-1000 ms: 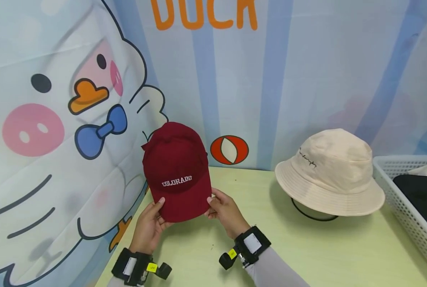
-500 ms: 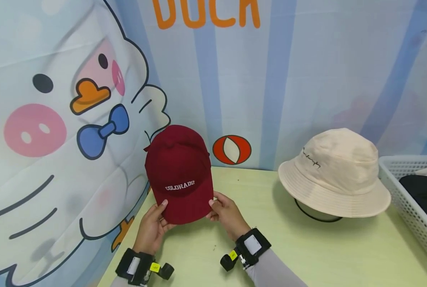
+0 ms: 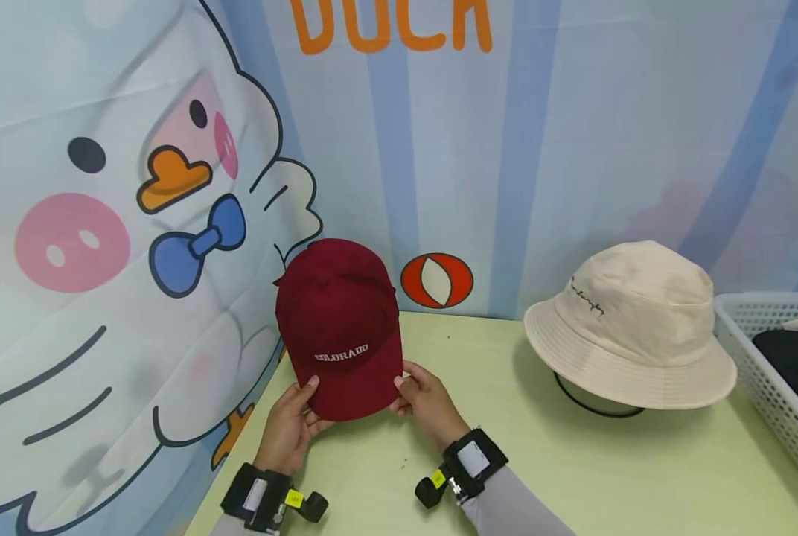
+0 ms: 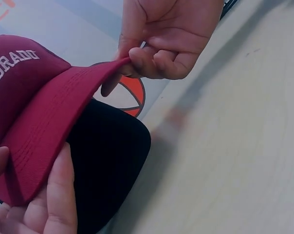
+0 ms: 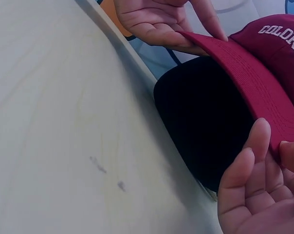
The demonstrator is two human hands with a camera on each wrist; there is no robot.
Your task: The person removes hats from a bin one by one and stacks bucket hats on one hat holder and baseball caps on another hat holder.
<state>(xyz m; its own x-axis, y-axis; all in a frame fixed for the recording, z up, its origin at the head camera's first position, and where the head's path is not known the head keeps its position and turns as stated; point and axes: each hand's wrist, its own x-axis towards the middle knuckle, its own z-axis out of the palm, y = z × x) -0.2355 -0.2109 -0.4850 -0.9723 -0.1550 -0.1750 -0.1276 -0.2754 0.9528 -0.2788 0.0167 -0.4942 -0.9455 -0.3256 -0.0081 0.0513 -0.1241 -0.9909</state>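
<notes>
The dark red cloth baseball cap [image 3: 340, 327] is matt woven cotton, with stitched rows across its brim and raised white embroidered lettering. The cream bucket hat [image 3: 630, 327] looks like soft matt fabric. The pale green tabletop [image 3: 613, 476] seems smooth, perhaps laminate. The white basket [image 3: 767, 394] is perforated plastic.

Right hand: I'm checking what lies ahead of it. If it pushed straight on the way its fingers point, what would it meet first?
The right hand pinches the dark red COLORADO baseball cap by its brim, so it would probably push into that cap first, then the black stand beneath.
</notes>
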